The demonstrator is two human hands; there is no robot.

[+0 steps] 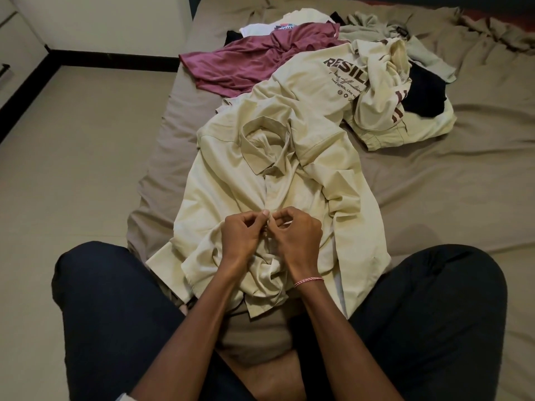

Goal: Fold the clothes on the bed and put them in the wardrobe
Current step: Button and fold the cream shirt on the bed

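Note:
A cream collared shirt (269, 175) lies front up on the bed (451, 175), collar pointing away from me. My left hand (243, 235) and my right hand (298, 235) meet at the shirt's button placket, each pinching the fabric edge between thumb and fingers. The shirt's lower part is bunched under my wrists. Behind it lies a pile of unfolded clothes: a cream printed T-shirt (321, 79), a maroon garment (246, 62), a white one (269, 26) and dark pieces (422, 94).
I sit on the bed with my knees in dark trousers (110, 308) spread to either side of the shirt. The tiled floor (72, 157) runs along the left. A pale cabinet front (17, 53) stands at far left. Bare brown sheet stretches to the right.

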